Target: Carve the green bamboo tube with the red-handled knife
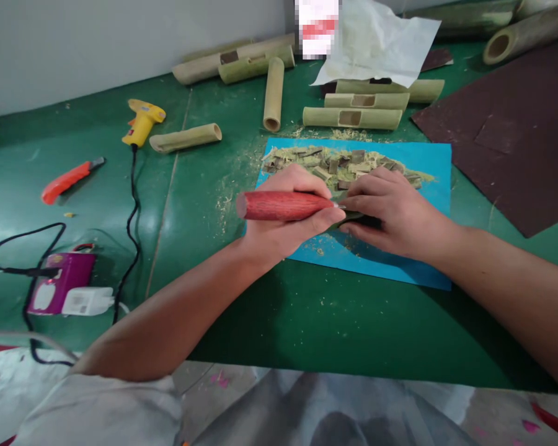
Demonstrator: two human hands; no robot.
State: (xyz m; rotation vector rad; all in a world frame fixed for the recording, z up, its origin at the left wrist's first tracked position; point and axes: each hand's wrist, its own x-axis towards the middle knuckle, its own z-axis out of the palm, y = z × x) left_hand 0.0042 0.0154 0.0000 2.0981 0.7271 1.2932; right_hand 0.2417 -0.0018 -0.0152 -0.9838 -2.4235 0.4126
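Observation:
My left hand (286, 214) is closed round the red wooden handle of a carving tool (283, 205). Only a short bit of its metal shows, close to the fingertips of my right hand (384, 207). That hand is closed on a green bamboo piece (353, 216), mostly hidden under the fingers. Both hands meet over a blue sheet (428, 248). Bamboo chips and shavings (339, 164) lie heaped on the sheet, just beyond the hands.
Bamboo tubes with cut openings (376, 119) lie behind the sheet, near white paper (381, 43). A dark brown sheet (516, 136) covers the right side. To the left are a yellow glue gun (142, 124), an orange utility knife (69, 181) and a purple power strip (67, 275) with cables.

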